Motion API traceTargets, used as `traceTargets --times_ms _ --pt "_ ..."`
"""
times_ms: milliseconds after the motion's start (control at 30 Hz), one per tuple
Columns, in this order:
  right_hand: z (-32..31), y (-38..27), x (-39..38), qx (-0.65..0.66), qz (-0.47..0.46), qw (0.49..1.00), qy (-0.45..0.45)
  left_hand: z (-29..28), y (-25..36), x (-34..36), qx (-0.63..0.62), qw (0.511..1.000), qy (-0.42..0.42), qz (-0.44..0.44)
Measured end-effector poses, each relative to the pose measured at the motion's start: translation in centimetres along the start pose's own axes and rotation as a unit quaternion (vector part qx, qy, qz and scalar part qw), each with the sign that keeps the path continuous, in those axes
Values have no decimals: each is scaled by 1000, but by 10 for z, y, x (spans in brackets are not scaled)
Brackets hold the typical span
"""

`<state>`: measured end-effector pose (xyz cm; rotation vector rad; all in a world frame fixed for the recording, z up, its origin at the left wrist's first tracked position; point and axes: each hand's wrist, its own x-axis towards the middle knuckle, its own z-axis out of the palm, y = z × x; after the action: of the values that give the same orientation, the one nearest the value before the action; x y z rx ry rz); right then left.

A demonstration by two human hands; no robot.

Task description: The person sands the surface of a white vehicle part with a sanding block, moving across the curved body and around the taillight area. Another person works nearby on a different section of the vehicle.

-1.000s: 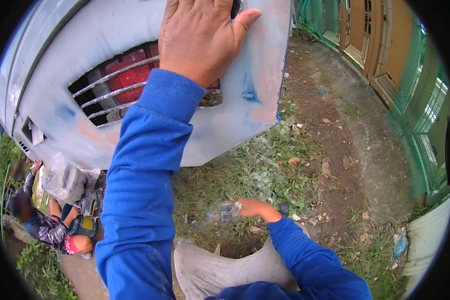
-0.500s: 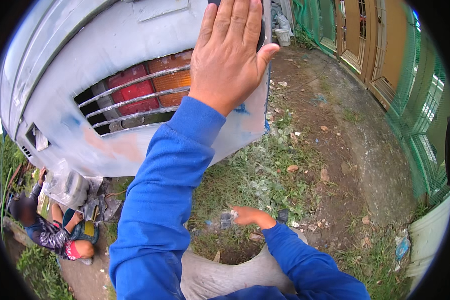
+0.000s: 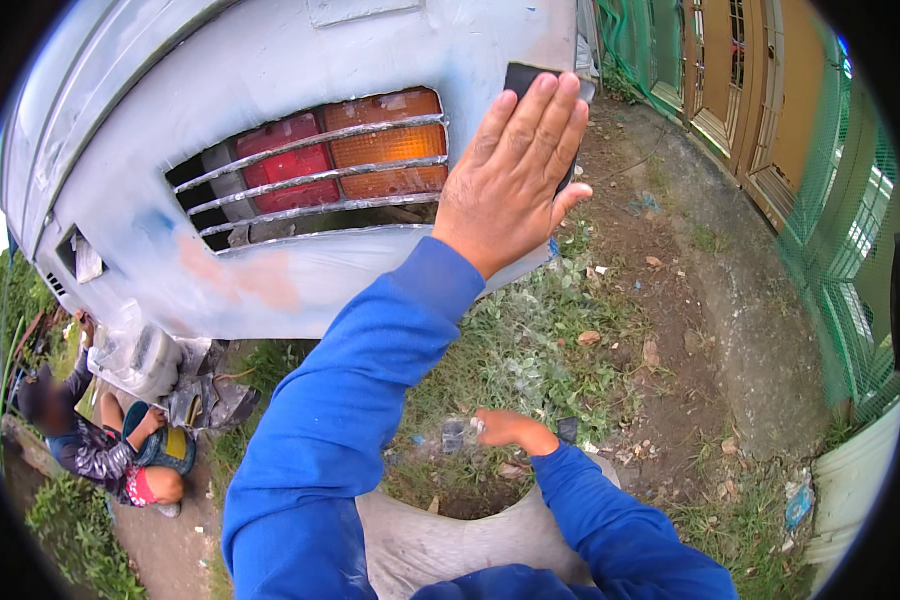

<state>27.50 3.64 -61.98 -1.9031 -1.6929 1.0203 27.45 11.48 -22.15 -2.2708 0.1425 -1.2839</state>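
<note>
My left hand (image 3: 515, 175) lies flat against the pale grey vehicle body panel (image 3: 290, 60), at its right edge, with fingers stretched out. Beneath the fingers is a black abrasive-looking sheet (image 3: 521, 78), its corner showing past the fingertips. Left of the hand, the panel has a slanted opening with a red and orange tail light (image 3: 385, 145) behind metal bars (image 3: 300, 182). My right hand (image 3: 515, 432) hangs low over the grass, apart from the panel. Its fingers are small and partly hidden; whether they hold anything is unclear. A greyish object (image 3: 454, 435) appears beside its fingertips.
Another person (image 3: 100, 440) crouches at the lower left beside a plastic-covered, pale bulky part (image 3: 140, 360) near the vehicle. Grass and weeds (image 3: 530, 350) grow below the panel. Green netting (image 3: 860, 270) and a brown gate (image 3: 765, 110) run along the right side.
My left hand and the black sheet have moved down in view; more of the orange light and the sheet's corner now show. My right hand has shifted slightly right.
</note>
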Motion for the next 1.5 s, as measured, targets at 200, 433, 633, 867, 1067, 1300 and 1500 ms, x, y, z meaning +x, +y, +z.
traceTargets --times_ms 200,433,633,867,1067,1300,1500 --pt "15 0 14 139 54 987 61 5 55 -162 -142 975 -160 -54" --pt "36 -42 23 436 139 864 209 -1 163 -430 -460 554 -166 -673" --pt "88 -60 11 157 87 983 17 -5 202 -486 -596 95 29 -797" --pt "43 -95 3 416 173 892 14 -30 160 -496 -773 20 -23 -633" --pt "28 -155 25 162 88 975 -121 -37 145 -526 -804 -42 122 -580" --pt "-39 -241 34 273 25 961 -34 -77 103 -533 -782 14 256 -568" --pt "-65 -404 44 95 -160 980 65 -63 95 -587 -620 -15 320 -716"
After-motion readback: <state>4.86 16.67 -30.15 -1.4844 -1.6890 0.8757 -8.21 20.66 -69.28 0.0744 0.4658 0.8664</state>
